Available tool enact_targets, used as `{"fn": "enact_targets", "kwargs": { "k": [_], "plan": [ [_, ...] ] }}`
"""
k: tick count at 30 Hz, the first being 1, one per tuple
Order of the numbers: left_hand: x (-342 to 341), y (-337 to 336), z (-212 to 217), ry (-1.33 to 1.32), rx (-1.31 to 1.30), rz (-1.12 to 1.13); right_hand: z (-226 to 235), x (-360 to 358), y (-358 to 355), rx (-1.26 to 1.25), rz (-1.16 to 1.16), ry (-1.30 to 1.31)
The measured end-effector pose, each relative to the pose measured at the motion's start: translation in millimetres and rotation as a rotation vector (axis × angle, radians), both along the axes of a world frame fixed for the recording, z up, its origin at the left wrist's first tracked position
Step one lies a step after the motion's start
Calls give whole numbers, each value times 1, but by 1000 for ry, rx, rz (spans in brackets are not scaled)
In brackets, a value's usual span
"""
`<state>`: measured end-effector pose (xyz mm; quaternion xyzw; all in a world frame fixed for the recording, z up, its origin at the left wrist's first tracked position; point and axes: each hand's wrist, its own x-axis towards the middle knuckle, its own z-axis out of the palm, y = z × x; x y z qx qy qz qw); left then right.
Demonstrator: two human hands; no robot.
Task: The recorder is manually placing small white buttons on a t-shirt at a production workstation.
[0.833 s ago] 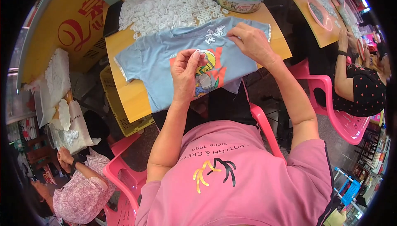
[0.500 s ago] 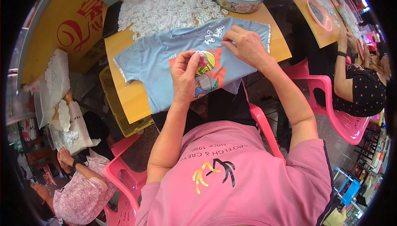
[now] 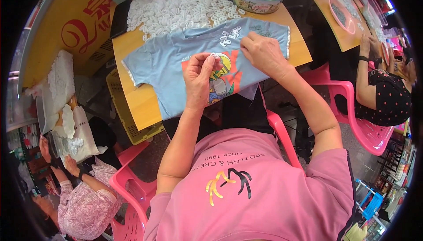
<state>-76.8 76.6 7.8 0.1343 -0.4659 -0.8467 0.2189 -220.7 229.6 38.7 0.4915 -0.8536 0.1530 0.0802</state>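
Your light-blue T-shirt (image 3: 176, 60), printed orange and yellow, lies on a yellow-brown table (image 3: 136, 102); the small pieces (image 3: 176, 7) look white.

Both forearms enter from the lower edge and run up toward frame centre. Left arm bare, elbow bent, forearm near vertical, wrist straight. Left hand (image 3: 199, 78) raised at centre, back toward the camera, thumb and forefinger tips pinched together at its upper right, remaining fingers curled. Right arm bare, elbow at lower right, forearm slanting up and to the left. Right hand (image 3: 263, 53) right of centre and slightly higher, palm down, knuckles up, fingers curled and pointing left toward the left hand; hands apart
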Motion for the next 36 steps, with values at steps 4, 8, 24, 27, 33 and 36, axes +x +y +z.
{"fn": "enact_targets", "kwargs": {
  "k": [4, 8, 24, 27, 33, 36],
  "plan": [
    [-1, 0, 0, 16, -1, -9, 9, -10, 3, 95, 5, -92],
    [-2, 0, 0, 3, -18, -7, 14, -22, -1, 148, 65, -151],
    [-5, 4, 5, -56, -61, 2, 8, 26, -10, -708, -11, -1368],
    [-5, 6, 12, -60, -86, 3, 10, 38, -16, -775, -23, -1372],
    [-4, 12, 25, -47, -152, -1, 5, 45, -21, -883, -20, -1438],
    [-3, 15, 30, -53, -164, 4, 6, 49, -22, -911, -23, -1469]
  ]
}}
